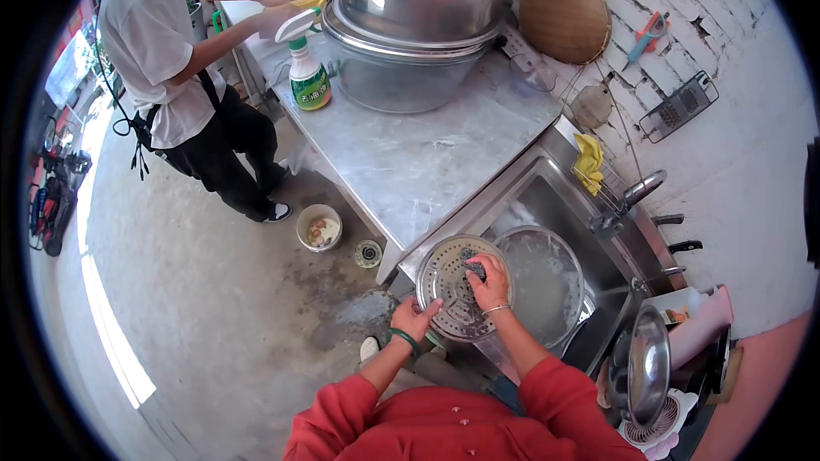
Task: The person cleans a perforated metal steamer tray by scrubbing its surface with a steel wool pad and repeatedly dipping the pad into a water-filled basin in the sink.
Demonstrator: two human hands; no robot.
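A round metal steamer plate full of small holes (453,318) is tilted over the near edge of the sink. My left hand (413,323) grips its left rim, thumb on top. Against the plate's upper right part, my right hand (489,283) presses a dark scouring pad (474,266) with its fingers closed round it. Just right of the plate, a large round basin of cloudy water (547,290) sits in the steel sink (547,181).
Beyond the sink are a metal table (410,171), a spray bottle (309,81) and a big lidded pot (401,77). Another person (162,26) stands at the left. A bucket (319,228) is on the floor; a metal bowl (649,367) stands at right, with a faucet (636,192) behind the sink.
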